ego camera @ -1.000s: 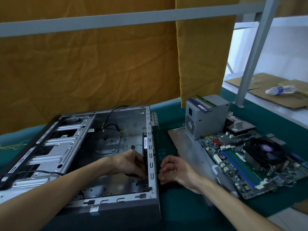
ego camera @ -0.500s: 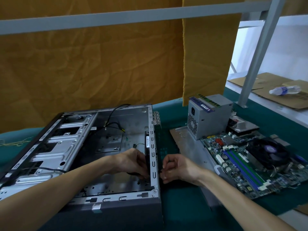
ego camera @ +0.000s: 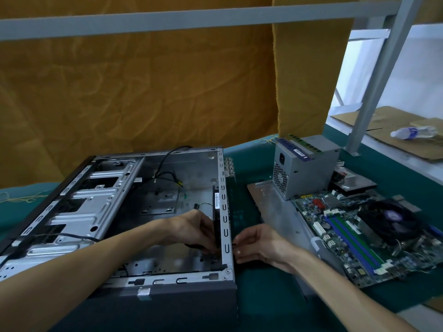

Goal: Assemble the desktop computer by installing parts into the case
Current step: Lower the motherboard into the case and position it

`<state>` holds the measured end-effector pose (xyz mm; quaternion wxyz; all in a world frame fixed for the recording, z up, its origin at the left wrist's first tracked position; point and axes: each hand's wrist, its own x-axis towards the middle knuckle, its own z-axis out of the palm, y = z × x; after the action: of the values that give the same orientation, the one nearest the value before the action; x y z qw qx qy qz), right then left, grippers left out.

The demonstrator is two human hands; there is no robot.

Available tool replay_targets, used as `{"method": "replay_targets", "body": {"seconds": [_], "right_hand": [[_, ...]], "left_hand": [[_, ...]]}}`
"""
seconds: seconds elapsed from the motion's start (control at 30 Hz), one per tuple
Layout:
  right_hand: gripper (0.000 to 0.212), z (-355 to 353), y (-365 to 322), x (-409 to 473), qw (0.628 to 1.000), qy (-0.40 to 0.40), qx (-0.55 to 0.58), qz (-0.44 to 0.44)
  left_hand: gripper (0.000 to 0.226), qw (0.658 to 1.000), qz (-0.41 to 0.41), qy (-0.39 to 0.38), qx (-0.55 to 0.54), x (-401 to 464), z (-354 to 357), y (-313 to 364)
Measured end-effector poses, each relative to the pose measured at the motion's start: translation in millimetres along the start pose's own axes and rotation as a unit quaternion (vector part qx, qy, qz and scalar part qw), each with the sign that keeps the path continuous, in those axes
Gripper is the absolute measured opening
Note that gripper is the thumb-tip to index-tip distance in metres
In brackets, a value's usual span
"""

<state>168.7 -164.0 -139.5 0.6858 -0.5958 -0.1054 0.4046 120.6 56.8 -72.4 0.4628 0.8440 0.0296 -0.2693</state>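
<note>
Case: lay open on green mat.
Fan: upright against case's rear wall, inside.
Left hand: fingers curled round fan.
Right hand: outside wall, fingers curled, grip unclear.

A single head-worn view looks forward and down from the person's own position, close over the table. The open case fills the lower left, near enough that both forearms enter from the bottom edge. Wide-angle bending curves the grey bar above; an orange curtain closes the background
</note>
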Motion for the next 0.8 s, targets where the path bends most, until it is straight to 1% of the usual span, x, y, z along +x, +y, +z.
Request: {"method": "replay_targets", "body": {"seconds": [0.1,0.2,0.27,0.43,0.67,0.8], "right_hand": [[0.022,1,0,1,1.000,-0.003,-0.014,-0.006],[0.022,0,0,1,1.000,-0.003,-0.002,-0.016],[0.022,0,0,0,1.000,-0.007,-0.001,-0.027],[0.025,0,-5,-1,0.998,-0.017,-0.037,-0.041],[0.023,-4,-8,3,0.998,-0.033,-0.056,-0.019],[0.021,-8,-10,7,0.997,-0.056,-0.055,-0.006]], "left_hand": [[0.033,1.000,0.001,0.007,0.002,0,1,0],[0.037,1.000,0.003,0.000,-0.002,0,1,1],[0.036,1.000,0.004,-0.002,-0.003,0,1,2],[0.033,1.000,0.007,0.005,0.001,-1,1,2],[0.025,1.000,0.009,0.007,0.017,-3,1,3],[0.034,1.000,0.008,0.006,0.009,-3,2,2]]}}
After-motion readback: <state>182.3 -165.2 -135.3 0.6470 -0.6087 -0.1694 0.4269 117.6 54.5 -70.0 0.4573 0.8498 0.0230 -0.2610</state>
